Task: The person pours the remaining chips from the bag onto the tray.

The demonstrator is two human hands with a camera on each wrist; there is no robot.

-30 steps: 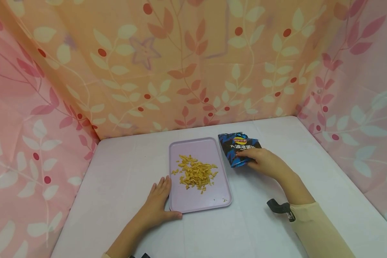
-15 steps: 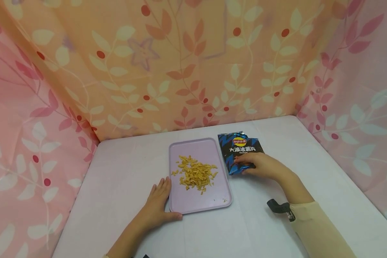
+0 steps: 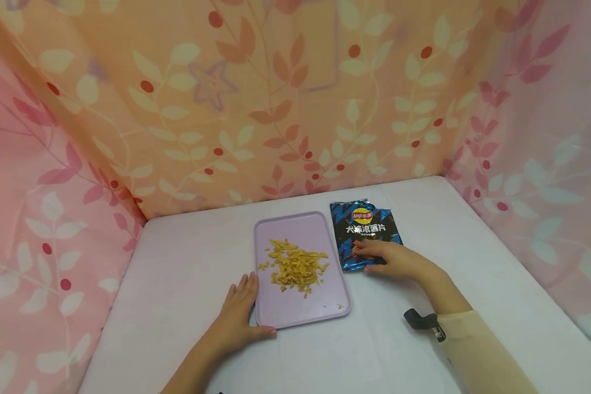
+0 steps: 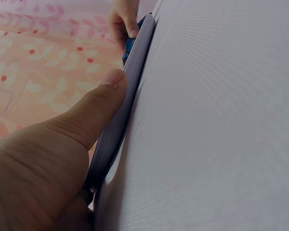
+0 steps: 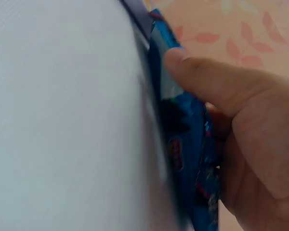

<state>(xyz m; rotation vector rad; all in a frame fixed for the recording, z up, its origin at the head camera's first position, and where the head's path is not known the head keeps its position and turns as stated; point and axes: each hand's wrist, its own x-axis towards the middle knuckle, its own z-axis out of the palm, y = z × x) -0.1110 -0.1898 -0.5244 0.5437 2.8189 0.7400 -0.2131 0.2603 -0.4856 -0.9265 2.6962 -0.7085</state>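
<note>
A pale purple tray [image 3: 302, 312] lies on the white table with a heap of broken yellow crisps [image 3: 297, 268] on it. My left hand [image 3: 238, 312] rests at its near left corner, fingers along the left side and thumb against the front edge. The thumb shows close up on the tray's side [image 4: 118, 125] in the left wrist view. Right of the tray lies a blue and black crisp packet [image 3: 364, 219], flat, a notch in its top edge. My right hand [image 3: 399, 260] rests over its lower right part, fingers stretched across the front and thumb near the bottom edge.
White cloth covers the table [image 3: 197, 246]. Floral curtains [image 3: 256, 109] enclose it at the back and both sides. A few crumbs [image 3: 340, 306] lie near the tray's front right corner.
The packet has come down towards me and lies flatter, with more of its front showing. My right hand has moved slightly left and down. The left hand keeps its place at the tray.
</note>
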